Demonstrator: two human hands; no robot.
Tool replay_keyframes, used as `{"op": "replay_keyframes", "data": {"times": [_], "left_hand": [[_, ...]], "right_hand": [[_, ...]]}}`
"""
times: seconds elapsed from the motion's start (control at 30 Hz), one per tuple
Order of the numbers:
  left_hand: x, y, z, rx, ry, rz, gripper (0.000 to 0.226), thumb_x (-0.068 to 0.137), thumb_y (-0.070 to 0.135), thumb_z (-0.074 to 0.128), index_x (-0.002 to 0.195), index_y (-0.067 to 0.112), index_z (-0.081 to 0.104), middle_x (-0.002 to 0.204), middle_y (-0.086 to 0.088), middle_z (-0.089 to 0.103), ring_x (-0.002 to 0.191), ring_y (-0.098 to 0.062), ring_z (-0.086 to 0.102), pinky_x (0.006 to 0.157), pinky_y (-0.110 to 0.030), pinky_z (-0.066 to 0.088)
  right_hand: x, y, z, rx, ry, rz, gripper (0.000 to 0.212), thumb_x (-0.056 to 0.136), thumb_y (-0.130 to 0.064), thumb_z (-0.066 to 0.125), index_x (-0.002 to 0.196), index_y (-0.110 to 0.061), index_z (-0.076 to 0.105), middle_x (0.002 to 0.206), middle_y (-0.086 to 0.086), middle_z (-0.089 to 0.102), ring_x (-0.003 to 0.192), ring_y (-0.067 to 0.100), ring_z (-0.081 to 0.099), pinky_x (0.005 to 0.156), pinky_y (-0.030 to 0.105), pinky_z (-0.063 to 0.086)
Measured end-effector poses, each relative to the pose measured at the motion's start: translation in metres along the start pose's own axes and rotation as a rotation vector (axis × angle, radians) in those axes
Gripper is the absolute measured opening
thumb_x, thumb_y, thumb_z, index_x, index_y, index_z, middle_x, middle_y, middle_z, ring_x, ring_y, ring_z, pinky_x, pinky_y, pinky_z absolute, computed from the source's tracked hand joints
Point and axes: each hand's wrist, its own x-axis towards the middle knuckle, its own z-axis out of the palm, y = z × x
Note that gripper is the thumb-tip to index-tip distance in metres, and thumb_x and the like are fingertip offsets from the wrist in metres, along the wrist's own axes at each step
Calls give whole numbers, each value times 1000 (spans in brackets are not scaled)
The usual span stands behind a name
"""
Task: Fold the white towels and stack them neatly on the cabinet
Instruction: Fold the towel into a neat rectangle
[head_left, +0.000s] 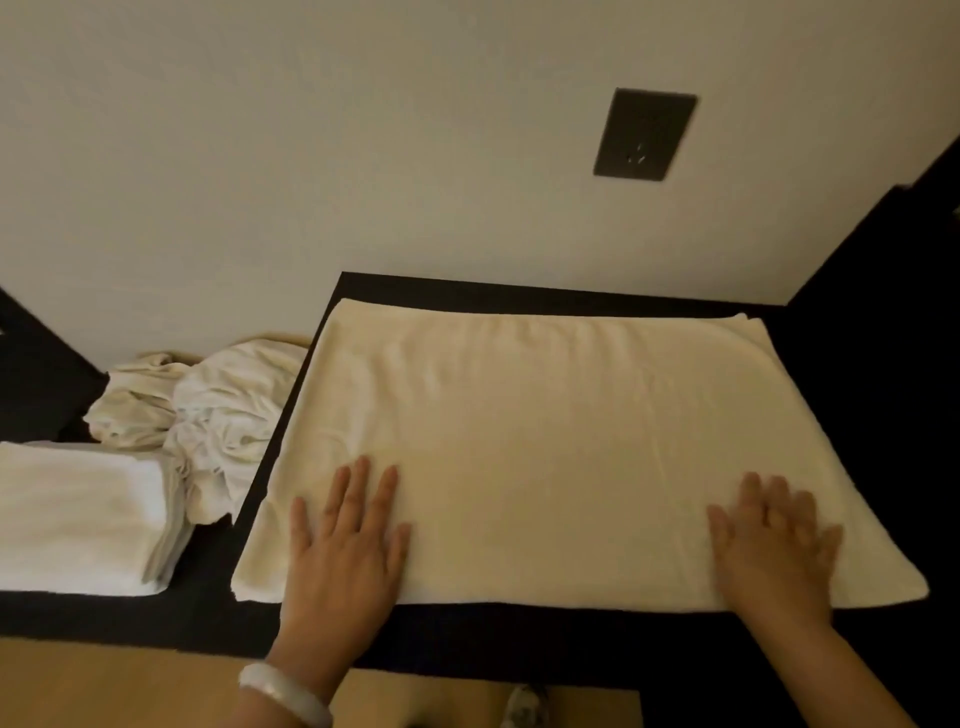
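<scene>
A white towel (545, 441) lies spread flat on the dark cabinet top (519, 639), folded over into a wide rectangle. My left hand (345, 545) presses flat on its near left part, fingers straight and spread. My right hand (774, 545) lies flat on its near right part, slightly blurred. A stack of folded white towels (78, 519) sits at the left on the lower dark surface. Behind the stack is a crumpled heap of unfolded white towels (208, 410).
A pale wall rises behind the cabinet with a dark socket plate (644, 135) on it. A dark panel (883, 312) closes the right side. Wooden floor (130, 686) and a shoe (524, 706) show below the cabinet's front edge.
</scene>
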Motion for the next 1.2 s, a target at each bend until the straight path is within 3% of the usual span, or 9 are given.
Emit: {"op": "replay_keyframes", "data": {"times": [0.1, 0.23, 0.37, 0.53, 0.7, 0.9, 1.07, 1.13, 1.2], "left_hand": [[-21, -30, -3, -118, 59, -178, 79, 91, 64, -4, 158, 23, 2, 165, -5, 2, 152, -20, -3, 123, -43, -1], [-33, -52, -13, -327, 133, -437, 74, 93, 54, 50, 149, 9, 33, 148, -14, 37, 138, -31, 33, 114, -44, 28], [-34, -67, -23, -518, 86, -481, 40, 88, 43, 66, 117, 18, 54, 110, 2, 48, 106, -20, 47, 95, -36, 42], [-37, -85, -40, -795, -162, -496, 16, 92, 42, 62, 95, 28, 54, 97, 0, 59, 79, -16, 64, 69, -29, 54], [-34, -95, -62, -1215, -224, -601, 18, 93, 24, 65, 100, 7, 64, 83, -10, 74, 71, -24, 74, 83, -44, 59], [-36, -97, -50, -809, -171, -583, 16, 92, 24, 65, 88, 14, 54, 82, -2, 68, 69, -11, 65, 68, -23, 50], [-14, -67, -42, -338, 280, -218, 48, 92, 31, 61, 135, 12, 49, 140, -6, 46, 128, -23, 42, 109, -35, 34], [3, -39, -34, -255, 234, -19, 63, 101, 44, 38, 155, 15, 21, 164, -6, 11, 152, -26, 9, 123, -40, 9], [15, -31, -19, -98, 120, 50, 65, 103, 53, 13, 157, 22, -9, 163, -3, -18, 149, -21, -20, 122, -42, -10]], "right_hand": [[-39, -76, -3, 186, 98, -419, 62, 104, -42, 23, 158, -16, 7, 165, 4, -6, 152, 17, -11, 123, 40, -9], [-98, -181, 18, 218, 13, -922, 65, 104, -46, 23, 158, -22, -5, 163, -6, -18, 147, 7, -26, 122, 37, -12], [-102, -205, 34, 62, 23, -909, 69, 96, -56, -1, 156, -23, -15, 162, -3, -23, 146, 12, -29, 121, 43, -11], [-99, -203, 36, 47, -9, -917, 73, 92, -62, -5, 154, -27, -19, 162, -4, -24, 145, 10, -30, 120, 41, -16], [-101, -203, 30, 72, -29, -914, 85, 81, -75, -14, 151, -28, -24, 160, -5, -29, 145, 10, -31, 120, 40, -19], [-100, -202, 31, 57, -12, -913, 86, 79, -76, -16, 151, -29, -26, 160, -5, -30, 145, 10, -31, 120, 41, -17], [-100, -204, 34, 44, -7, -898, 83, 83, -74, -9, 153, -30, -23, 161, -5, -28, 144, 10, -32, 119, 41, -19], [-101, -204, 34, 61, 2, -899, 83, 84, -74, -8, 153, -31, -21, 161, -6, -26, 144, 9, -31, 120, 40, -19], [-100, -202, 33, 70, -6, -911, 80, 87, -73, -3, 152, -31, -21, 160, -7, -26, 144, 8, -31, 119, 38, -19]]}}
